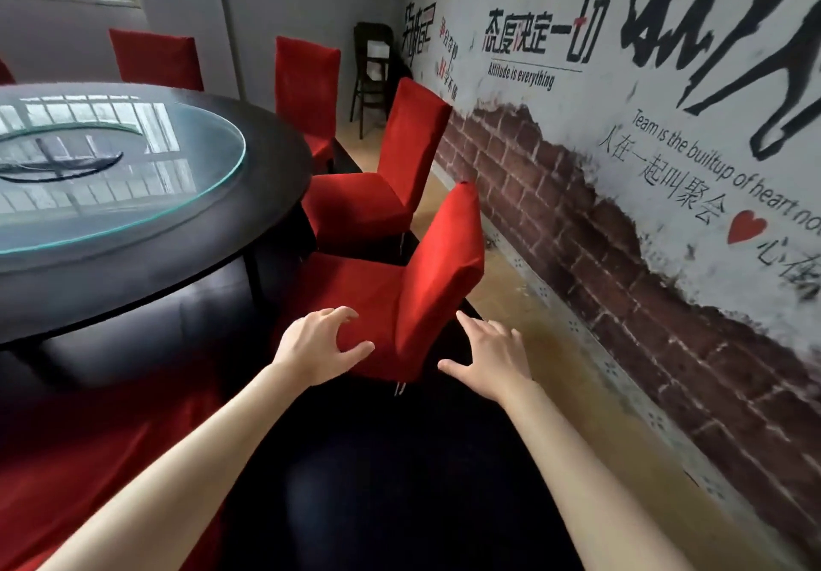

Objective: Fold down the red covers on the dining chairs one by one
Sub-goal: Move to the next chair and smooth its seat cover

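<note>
The nearest dining chair (422,286) wears a red cover over its seat and backrest and stands beside the round table. My left hand (320,344) is at the seat's near left corner, fingers spread and curved over the red fabric, thumb against the seat's front edge. My right hand (488,357) hovers by the lower near edge of the backrest, fingers extended, holding nothing. More red-covered chairs stand further along the table: a second chair (391,179), a third chair (306,86) and a fourth chair (155,59).
A round black table (177,268) with a glass turntable (111,161) fills the left. A printed wall (622,170) with a brick pattern runs along the right, leaving a narrow floor strip. A dark wooden stool (373,72) stands in the far corner. Red fabric lies at lower left.
</note>
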